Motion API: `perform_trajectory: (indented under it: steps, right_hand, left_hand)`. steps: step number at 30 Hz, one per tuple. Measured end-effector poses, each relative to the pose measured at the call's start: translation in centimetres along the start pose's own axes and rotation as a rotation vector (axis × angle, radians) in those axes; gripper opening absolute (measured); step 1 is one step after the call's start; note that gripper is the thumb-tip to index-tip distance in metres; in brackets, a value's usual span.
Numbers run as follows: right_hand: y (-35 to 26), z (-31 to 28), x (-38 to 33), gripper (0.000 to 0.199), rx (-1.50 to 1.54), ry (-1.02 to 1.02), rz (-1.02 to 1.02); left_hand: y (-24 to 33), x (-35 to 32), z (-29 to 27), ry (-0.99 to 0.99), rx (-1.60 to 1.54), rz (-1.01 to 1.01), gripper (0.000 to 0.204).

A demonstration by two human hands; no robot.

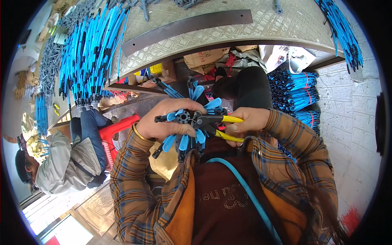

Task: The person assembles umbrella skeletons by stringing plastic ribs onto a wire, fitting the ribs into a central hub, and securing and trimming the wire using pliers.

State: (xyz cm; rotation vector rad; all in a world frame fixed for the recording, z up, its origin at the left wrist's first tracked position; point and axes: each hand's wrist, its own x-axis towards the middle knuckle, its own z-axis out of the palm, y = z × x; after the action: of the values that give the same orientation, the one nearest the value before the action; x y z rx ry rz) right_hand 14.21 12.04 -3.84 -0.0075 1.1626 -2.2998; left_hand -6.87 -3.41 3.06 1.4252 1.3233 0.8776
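In my left hand [161, 118] I grip an umbrella frame [183, 117] by its round black hub, fingers above and thumb below. Short blue ribs with black joints fan out from the hub on all sides. My right hand [251, 121] is closed round pliers [209, 120] with yellow handles. Their jaws reach the hub's right side, close to my left thumb. A thin wire seems to show at the jaws, though its end is too small to make out.
A patterned worktable [277, 30] spans the far side, with a curved metal strip [192, 28] along its edge. Blue ribs [92, 53] hang in a thick bunch at left. Tied rib bundles [300, 98] are stacked at right. A co-worker [67, 167] sits at left beside a red plastic seat [109, 153].
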Motion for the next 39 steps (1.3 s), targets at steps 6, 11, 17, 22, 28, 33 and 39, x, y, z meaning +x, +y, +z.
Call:
perform_trajectory:
  steps: [6, 11, 17, 22, 28, 33, 39]
  right_hand:
    - [0.4, 1.9, -0.5, 0.035, 0.019, 0.028, -0.017]
    - [-0.6, 2.9, -1.5, 0.038, -0.064, 0.144, 0.066]
    - [-2.5, 2.9, -2.7, 0.036, -0.276, 0.194, 0.08]
    - [-6.3, 3.3, -4.1, 0.035, -0.464, 0.281, 0.29]
    - [-6.4, 4.3, -4.4, 0.035, -0.898, 0.405, 0.037]
    - [-4.7, 3.8, -4.4, 0.033, -1.295, 0.628, -0.085]
    - [-7.8, 2.5, -10.9, 0.028, -1.355, 0.912, -0.035]
  left_hand:
    - [0.6, 0.4, -0.6, -0.141, 0.025, 0.029, 0.043]
    - [1.0, 0.4, -0.2, -0.155, 0.029, 0.034, 0.042]
    - [1.3, 0.1, 0.7, -0.09, 0.017, -0.013, 0.04]
    - [1.0, 0.2, 2.0, 0.011, 0.088, -0.048, 0.039]
    - [1.0, 0.3, 2.5, 0.093, 0.133, -0.055, 0.037]
    - [1.3, 1.0, 2.4, 0.256, 0.157, 0.036, 0.035]
    - [0.6, -1.0, 0.6, 0.322, -0.016, -0.02, 0.036]
